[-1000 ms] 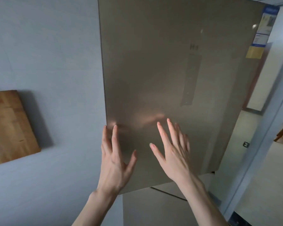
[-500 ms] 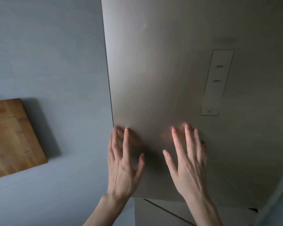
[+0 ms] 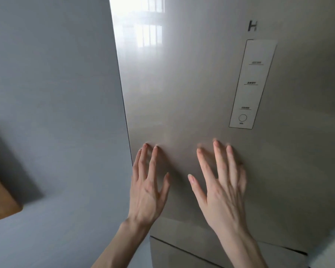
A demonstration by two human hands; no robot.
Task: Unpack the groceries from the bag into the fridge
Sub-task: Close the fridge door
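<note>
The fridge's glossy beige upper door (image 3: 191,93) fills the right of the view and faces me. My left hand (image 3: 146,188) is flat against it near its left edge, fingers spread, holding nothing. My right hand (image 3: 220,188) presses the door beside it, fingers apart and empty, below the control panel (image 3: 249,84). A seam (image 3: 201,256) marks the top of the lower door beneath my wrists. No grocery bag or groceries are in view.
A grey wall (image 3: 56,113) runs along the fridge's left side. A wooden board (image 3: 2,202) leans or hangs at the far left edge. A window reflection shines on the door's upper part.
The fridge door has swung toward the fridge until it faces me squarely, with both hands pushing on it. The room to the right is no longer visible.
</note>
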